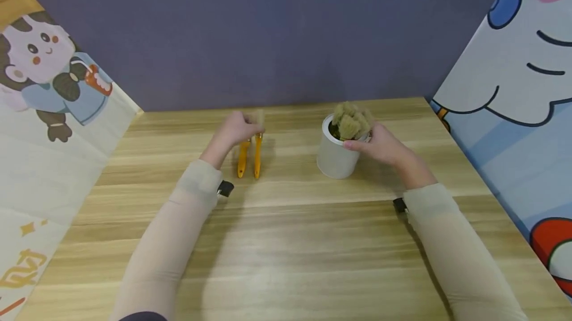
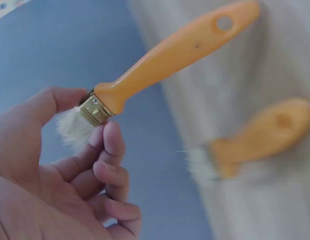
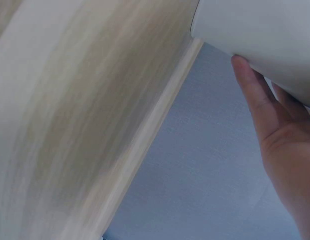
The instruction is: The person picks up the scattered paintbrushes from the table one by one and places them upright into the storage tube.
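Observation:
My left hand [image 1: 234, 128] pinches a paintbrush [image 1: 257, 156] with an orange handle by its brass ferrule, thumb on one side and fingertips on the other. The left wrist view shows its pale bristles [image 2: 74, 129] toward the palm and the handle pointing away. Beside it, a second orange-handled paintbrush [image 1: 242, 160] lies on the table, blurred in the left wrist view. My right hand [image 1: 380, 145] holds a white can [image 1: 335, 159] from its right side, thumb at the rim and fingers along the wall. Several tan bristle heads [image 1: 352, 121] stick up from the can; their handles are hidden inside.
The wood-grain table [image 1: 286, 251] meets a grey-blue partition [image 1: 286, 38] along its back edge. Printed cartoon panels flank it, a cream one [image 1: 89, 152] at left and a white and blue one [image 1: 505, 107] at right.

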`<state>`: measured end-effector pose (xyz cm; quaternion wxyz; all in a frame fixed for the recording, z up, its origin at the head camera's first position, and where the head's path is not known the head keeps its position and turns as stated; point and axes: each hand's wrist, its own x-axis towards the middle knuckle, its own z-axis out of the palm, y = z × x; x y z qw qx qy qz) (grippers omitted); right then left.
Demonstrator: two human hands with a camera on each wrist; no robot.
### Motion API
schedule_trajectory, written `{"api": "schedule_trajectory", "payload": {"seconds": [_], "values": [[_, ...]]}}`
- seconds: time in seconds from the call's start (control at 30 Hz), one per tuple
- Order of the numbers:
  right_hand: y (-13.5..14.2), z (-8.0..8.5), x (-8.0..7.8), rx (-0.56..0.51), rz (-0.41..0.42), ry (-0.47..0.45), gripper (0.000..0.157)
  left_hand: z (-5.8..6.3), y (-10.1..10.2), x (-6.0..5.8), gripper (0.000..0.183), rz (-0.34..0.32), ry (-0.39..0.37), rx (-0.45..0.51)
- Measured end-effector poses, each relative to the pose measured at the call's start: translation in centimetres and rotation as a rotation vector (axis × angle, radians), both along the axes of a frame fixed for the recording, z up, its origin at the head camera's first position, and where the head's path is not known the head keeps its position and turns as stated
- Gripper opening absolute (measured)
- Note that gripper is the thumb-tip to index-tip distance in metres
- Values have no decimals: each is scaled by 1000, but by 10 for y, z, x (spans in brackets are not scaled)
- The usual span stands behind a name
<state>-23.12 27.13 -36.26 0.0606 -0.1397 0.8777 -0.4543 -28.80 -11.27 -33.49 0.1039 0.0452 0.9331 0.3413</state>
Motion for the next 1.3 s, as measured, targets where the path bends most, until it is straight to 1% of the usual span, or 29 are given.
{"api": "schedule_trajectory", "payload": {"seconds": [0.07, 0.13, 0.2, 0.27, 0.37, 0.47, 0.57, 0.63, 0.7, 0.77, 0.87, 0.93, 1.1, 1.3], "values": [[1, 0, 0, -10, -5, 0, 75, 19, 4, 2, 34, -21, 69, 74], [2, 1, -1, -19, -6, 1, 74, 37, 9, 5, 25, -40, 130, 126], [2, 1, -1, -19, -10, 3, 75, 54, 14, 10, 26, -51, 172, 143], [3, 1, -1, -9, -9, 3, 76, 69, 21, 16, 29, -64, 191, 170], [4, 0, 0, 9, -6, -11, 76, 87, 34, 25, 29, -86, 233, 215], [5, 0, 0, 18, -10, -25, 72, 103, 52, 33, 27, -118, 284, 302], [7, 2, 0, 18, -15, -28, 70, 116, 72, 40, 26, -167, 337, 400], [8, 2, 0, 17, -14, -22, 72, 122, 86, 44, 25, -207, 359, 441], [8, 2, 0, 15, -9, -21, 73, 126, 98, 48, 25, -245, 370, 460], [7, 1, 1, 14, 2, -20, 72, 128, 108, 50, 25, -271, 365, 459], [6, -1, 2, 3, 21, -22, 69, 128, 119, 51, 25, -306, 354, 436], [6, -1, 2, -10, 37, -17, 67, 126, 124, 50, 24, -327, 346, 406], [4, 0, 0, -27, 48, -11, 67, 114, 132, 45, 23, -372, 333, 340], [4, -2, -1, -21, 51, -33, 69, 97, 136, 39, 24, -375, 313, 296]]}}
